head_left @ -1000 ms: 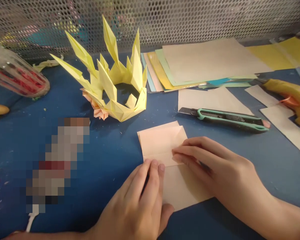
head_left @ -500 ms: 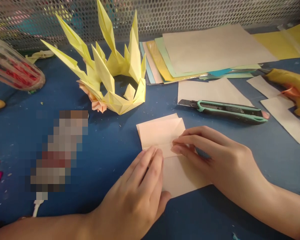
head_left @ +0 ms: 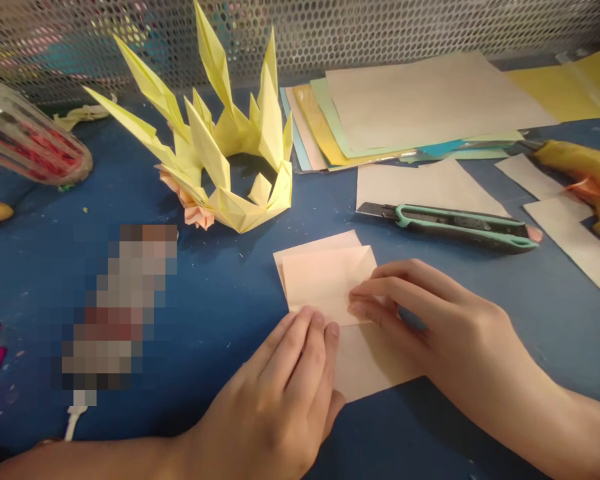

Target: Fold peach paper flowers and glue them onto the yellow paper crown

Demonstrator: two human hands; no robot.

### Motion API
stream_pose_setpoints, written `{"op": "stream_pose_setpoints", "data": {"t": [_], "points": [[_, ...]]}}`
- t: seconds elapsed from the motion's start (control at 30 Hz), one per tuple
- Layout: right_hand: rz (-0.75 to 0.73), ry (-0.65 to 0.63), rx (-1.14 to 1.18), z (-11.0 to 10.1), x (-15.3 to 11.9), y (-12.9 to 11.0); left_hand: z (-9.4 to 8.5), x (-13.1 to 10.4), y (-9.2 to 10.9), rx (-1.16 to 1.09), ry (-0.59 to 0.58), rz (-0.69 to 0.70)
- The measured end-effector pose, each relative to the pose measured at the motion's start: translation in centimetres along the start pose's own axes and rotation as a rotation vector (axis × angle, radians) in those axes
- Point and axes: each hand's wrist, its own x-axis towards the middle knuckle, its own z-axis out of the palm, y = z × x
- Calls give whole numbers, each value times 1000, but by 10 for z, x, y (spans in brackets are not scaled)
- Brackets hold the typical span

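Observation:
A pale pink sheet of paper [head_left: 325, 277], folded so that a flap lies over its back layer, rests on the blue table. At the flap's right edge my right hand [head_left: 430, 320] is closed, pinching the paper between thumb and fingers. My left hand [head_left: 285, 387] lies with outstretched fingers on the flap's lower left edge, its thumb down by the sheet's lower part. That lower part [head_left: 365, 367] extends toward me between both hands. Beyond the paper is a cutter knife [head_left: 450, 223] with a green and black handle, its blade showing.
A yellow folded-paper crown [head_left: 240, 207] stands behind. Stacked coloured sheets [head_left: 430, 100], paper offcuts [head_left: 575, 233] and a yellow glue gun [head_left: 580, 167] lie back right. At left are a clear jar [head_left: 35, 133] and a blurred-out object [head_left: 115, 307] with a white cable. A perforated metal panel [head_left: 380, 33] closes the back.
The paper's front flap has slid slightly toward me and to the right, baring more of the back layer. Both hands have moved a little with it, and the left fingertips have spread slightly.

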Motion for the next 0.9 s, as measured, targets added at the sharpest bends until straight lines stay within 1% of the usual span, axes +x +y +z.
{"op": "stream_pose_setpoints", "data": {"t": [0.3,0.43,0.63,0.77,0.9], "points": [[-6,-29,19,4,-3,0,2,-2,2,-6,8,-12],[-16,-25,44,5,-4,1,3,0,0,4,35,22],[-7,-39,20,3,-3,-2,1,2,0,0,-2,-4],[-23,-36,14,4,-2,-2,3,0,-1,16,11,23],[-27,-52,25,5,-3,-1,2,1,-1,14,-21,22]]}}
